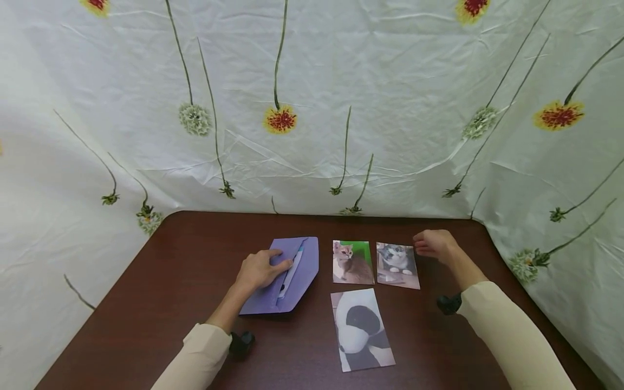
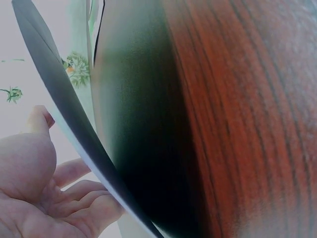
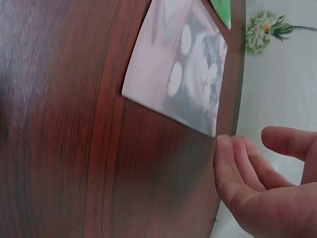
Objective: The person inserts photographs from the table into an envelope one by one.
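The hands are well apart. The left hand [image 1: 263, 270] rests on the purple envelope [image 1: 304, 276], its thumb and forefinger spread over the upper face; neither is seen to clamp it. The envelope lies left of the photos on the brown table [image 1: 170, 303], tilted, with dark shadow beneath in the left wrist view. A pale insert [image 1: 291, 275] shows in its slot, just beside the thumb.

The right hand [image 1: 436, 244] holds nothing; its fingers are loosely bent and the thumb stands off from them. The fingertips are just beside a corner of the grey cat photo [image 1: 396, 265]; whether they touch it cannot be told.

The ginger cat photo [image 1: 352, 264] lies between the envelope and the grey cat photo, with a narrow gap to the latter. The panda photo [image 1: 363, 330] lies nearer the person, slightly turned. Both sleeves [image 1: 507, 325] are cream. Flowered white cloth [image 1: 400, 81] hangs behind the table.
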Tool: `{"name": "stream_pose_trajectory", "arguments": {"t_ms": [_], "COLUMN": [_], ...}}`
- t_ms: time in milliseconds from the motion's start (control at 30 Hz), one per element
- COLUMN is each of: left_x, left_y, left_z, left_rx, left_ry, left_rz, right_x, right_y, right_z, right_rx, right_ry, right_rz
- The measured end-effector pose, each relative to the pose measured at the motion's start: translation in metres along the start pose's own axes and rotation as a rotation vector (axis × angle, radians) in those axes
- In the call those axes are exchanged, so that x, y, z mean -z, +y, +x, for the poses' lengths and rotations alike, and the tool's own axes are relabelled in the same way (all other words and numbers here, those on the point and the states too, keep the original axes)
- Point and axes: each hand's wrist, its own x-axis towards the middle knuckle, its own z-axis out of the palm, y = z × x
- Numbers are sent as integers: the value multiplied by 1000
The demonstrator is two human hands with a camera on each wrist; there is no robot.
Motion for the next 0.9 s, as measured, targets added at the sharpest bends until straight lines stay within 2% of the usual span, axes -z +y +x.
{"name": "stream_pose_trajectory", "arguments": {"t_ms": [367, 600, 900], "left_x": [-1, -2, -2], "left_y": [0, -1, -1], "left_z": [1, 1, 2], "left_rx": [9, 8, 4], "left_ry": [-2, 0, 14], "left_rz": [-4, -9, -2], "right_x": [7, 8, 7], "right_y": [12, 17, 23], "right_z": [11, 15, 22], "right_rx": [-66, -65, -55], "right_ry": [-3, -59, -47], "right_rz": [-37, -48, -63]}}
